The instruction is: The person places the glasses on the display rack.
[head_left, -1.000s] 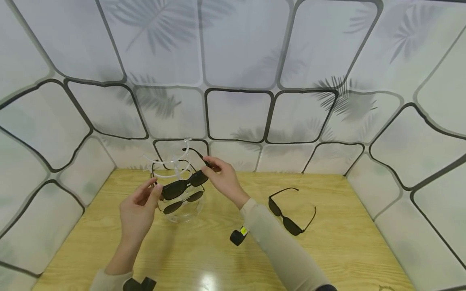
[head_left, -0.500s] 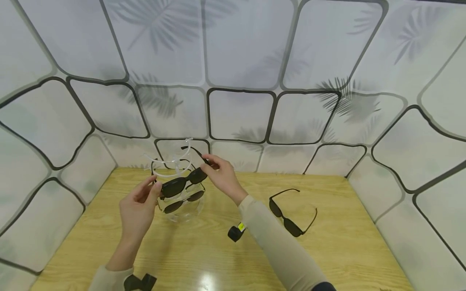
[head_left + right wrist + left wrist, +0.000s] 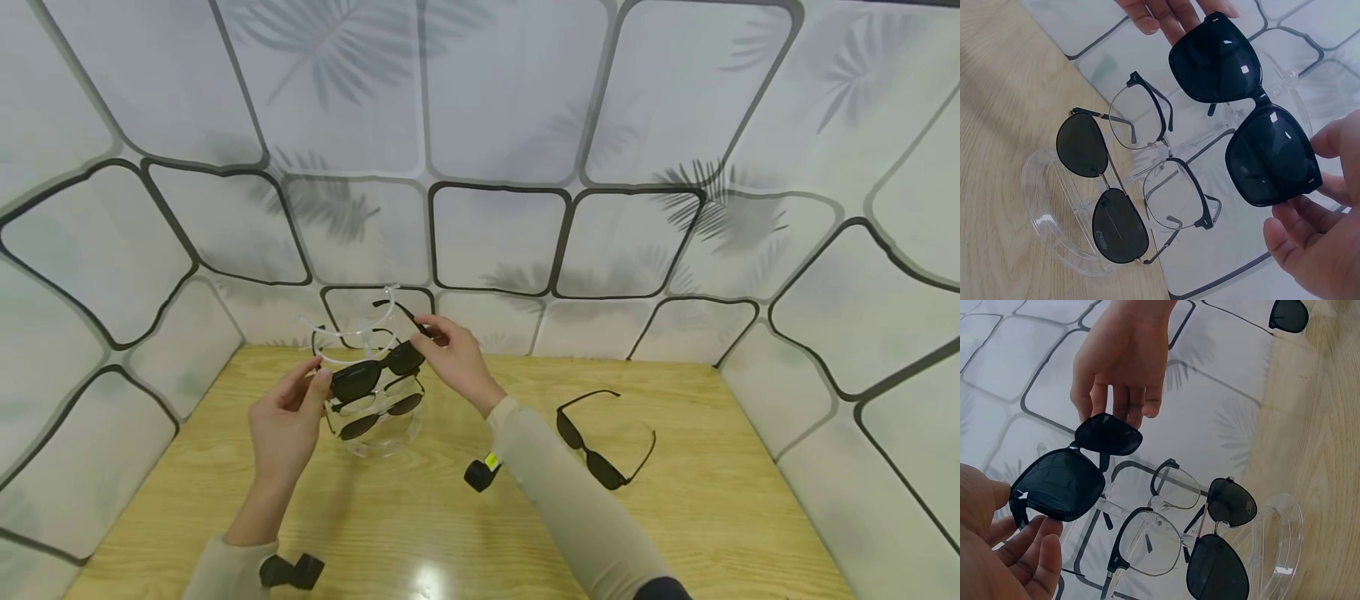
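Observation:
Both hands hold one pair of black sunglasses (image 3: 356,381) by its sides, lenses toward the person. My left hand (image 3: 288,421) pinches the left end between thumb and fingers; my right hand (image 3: 459,358) pinches the temple at the right end. The sunglasses are in front of a clear plastic display stand (image 3: 1295,540), just above the glasses it bears. On the stand sit half-rimmed eyeglasses (image 3: 1195,186) with clear lenses, and below them thin metal-framed sunglasses (image 3: 1120,226) with dark lenses. The stand's top curved arms stick up behind the held pair.
Another pair of black sunglasses (image 3: 602,468) lies with temples unfolded on the wooden table (image 3: 420,525), right of the right forearm. Patterned panels (image 3: 495,242) wall the table in at the back and both sides. A small black camera (image 3: 480,475) sits at the right wrist.
Both hands have raised the held sunglasses slightly, toward the stand's upper arms, keeping their grip. The glasses on the stand and the pair on the table stay put.

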Tool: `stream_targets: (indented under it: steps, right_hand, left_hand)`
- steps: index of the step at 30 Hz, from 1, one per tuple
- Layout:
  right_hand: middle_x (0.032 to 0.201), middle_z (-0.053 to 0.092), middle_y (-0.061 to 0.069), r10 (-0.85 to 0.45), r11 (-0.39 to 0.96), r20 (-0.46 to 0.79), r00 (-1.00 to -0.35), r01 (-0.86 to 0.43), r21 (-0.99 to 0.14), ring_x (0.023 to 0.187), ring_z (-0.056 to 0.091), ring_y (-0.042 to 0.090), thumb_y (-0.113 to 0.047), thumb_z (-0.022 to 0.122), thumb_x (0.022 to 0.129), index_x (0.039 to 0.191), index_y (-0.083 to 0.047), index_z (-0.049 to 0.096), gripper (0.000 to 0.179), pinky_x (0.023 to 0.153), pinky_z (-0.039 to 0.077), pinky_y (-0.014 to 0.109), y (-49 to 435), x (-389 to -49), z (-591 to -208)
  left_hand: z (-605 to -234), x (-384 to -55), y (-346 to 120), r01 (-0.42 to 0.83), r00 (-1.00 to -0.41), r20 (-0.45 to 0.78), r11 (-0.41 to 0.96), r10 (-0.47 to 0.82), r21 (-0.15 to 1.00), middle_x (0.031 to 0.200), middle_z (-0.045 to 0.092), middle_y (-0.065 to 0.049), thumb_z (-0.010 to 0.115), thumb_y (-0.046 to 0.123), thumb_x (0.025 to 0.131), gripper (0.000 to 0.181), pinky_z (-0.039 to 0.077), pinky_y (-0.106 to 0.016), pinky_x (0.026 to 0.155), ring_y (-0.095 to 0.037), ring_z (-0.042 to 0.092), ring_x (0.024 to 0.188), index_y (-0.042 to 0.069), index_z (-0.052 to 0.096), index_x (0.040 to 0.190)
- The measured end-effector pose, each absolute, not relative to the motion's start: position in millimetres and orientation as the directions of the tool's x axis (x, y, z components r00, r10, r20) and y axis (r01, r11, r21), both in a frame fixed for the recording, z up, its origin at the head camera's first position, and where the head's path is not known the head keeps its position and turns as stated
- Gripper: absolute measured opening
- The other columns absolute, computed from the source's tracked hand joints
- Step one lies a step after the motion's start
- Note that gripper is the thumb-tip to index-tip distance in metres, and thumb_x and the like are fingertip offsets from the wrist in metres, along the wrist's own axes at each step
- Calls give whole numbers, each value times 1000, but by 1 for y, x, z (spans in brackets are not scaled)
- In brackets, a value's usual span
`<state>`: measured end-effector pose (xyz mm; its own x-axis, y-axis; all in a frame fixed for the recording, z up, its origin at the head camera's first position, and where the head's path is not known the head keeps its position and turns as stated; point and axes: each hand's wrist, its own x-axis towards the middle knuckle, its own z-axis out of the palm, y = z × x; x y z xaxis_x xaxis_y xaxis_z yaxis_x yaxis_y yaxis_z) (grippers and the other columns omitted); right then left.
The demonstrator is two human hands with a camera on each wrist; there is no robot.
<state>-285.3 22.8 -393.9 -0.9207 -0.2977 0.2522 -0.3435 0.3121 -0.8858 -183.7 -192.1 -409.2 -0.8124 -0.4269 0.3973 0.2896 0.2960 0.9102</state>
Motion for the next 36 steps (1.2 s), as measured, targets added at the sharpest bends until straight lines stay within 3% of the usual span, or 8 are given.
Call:
stream_targets:
  steps: [9,21,36]
  right_hand:
    - [131,63,10,-335,290,233,-913,-335,-897,108,61,22,-34,58,101,142,-15,56,45,92,51,40,20,-286,-395]
    - [128,64,6,-347,308,223,-911,-336,-890,106,62,20,-33,57,101,144,-14,54,47,90,51,38,16,-287,-396]
    - [130,63,11,-355,315,234,-905,-352,-882,110,61,24,-30,57,102,144,-11,53,46,93,51,40,11,-294,-399]
  left_hand:
    - [-413,-186,-197,304,-800,412,298,-436,905,78,68,18,70,15,94,28,51,-14,55,3,65,64,5,72,121]
    - [-391,-175,-189,298,-809,411,310,-421,903,80,68,20,66,9,96,30,51,-13,55,8,62,65,-6,68,122]
    - [-392,-178,-192,290,-805,417,335,-421,897,83,66,24,66,10,96,31,49,-10,55,10,62,66,-6,67,122]
